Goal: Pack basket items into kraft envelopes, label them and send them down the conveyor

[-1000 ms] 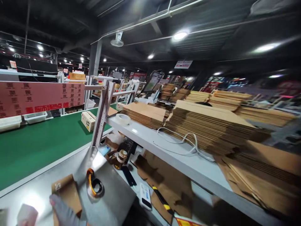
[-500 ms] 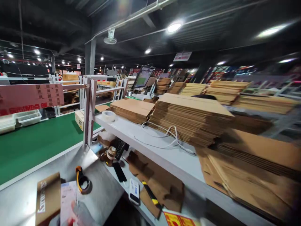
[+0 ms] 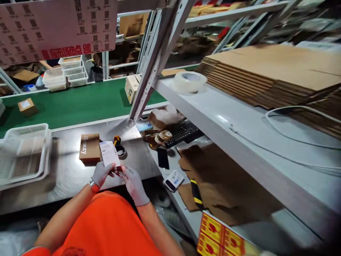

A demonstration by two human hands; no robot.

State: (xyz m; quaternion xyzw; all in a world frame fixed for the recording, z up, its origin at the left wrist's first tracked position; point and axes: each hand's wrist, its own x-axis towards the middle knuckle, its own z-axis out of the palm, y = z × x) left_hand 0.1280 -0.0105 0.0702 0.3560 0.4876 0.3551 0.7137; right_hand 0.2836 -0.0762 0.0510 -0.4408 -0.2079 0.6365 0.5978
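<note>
A white printed shipping label is held upright just above the metal bench. My left hand, in a grey glove with fingers closed, pinches its lower edge. The gloved right hand meets it at the label's lower right corner, fingertips closed there too. Just beyond the hands lies a small brown cardboard box with white lettering on its side. An orange and black tape dispenser rests behind the label, partly hidden by it.
White plastic baskets stand at the left of the bench. Behind runs a green conveyor belt carrying boxes. On the right, a white shelf holds a tape roll and stacked cardboard. Below lie a yellow-black cutter and a keyboard.
My view has swung down and to the left, bringing both forearms and hands fully into sight. The label is now in both hands, beside the box.
</note>
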